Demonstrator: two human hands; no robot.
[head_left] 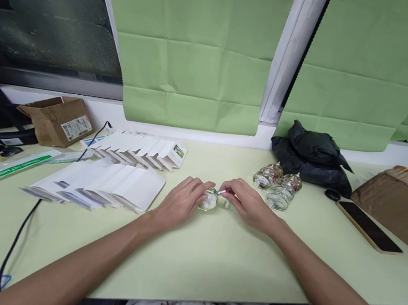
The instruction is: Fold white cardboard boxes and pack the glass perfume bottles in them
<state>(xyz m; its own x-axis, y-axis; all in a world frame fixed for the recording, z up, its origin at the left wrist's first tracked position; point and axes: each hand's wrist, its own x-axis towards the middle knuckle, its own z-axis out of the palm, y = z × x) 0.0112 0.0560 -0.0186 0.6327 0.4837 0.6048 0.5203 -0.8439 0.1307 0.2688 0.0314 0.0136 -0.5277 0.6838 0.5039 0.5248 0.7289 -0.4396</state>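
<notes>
My left hand (182, 202) is closed on a small clear glass bottle (209, 200) that lies tilted over the table, its neck pointing right. At that neck, the fingertips of my right hand (248, 204) pinch a small silver fitting (221, 192). A small clear piece (227, 205), perhaps a cap, is just below my right fingertips. Beyond my right hand lie several ornate glass bottles with gold-coloured tops, among them one clear bottle (279, 196) and one reddish bottle (265, 175).
Folded white cartons (138, 188) lie in two rows at left, near an open brown box (60, 119) and a black cable (23, 226). Black plastic bags (310, 163), a phone (368, 226), a round black object (333, 194) and a brown parcel (399, 210) are at right.
</notes>
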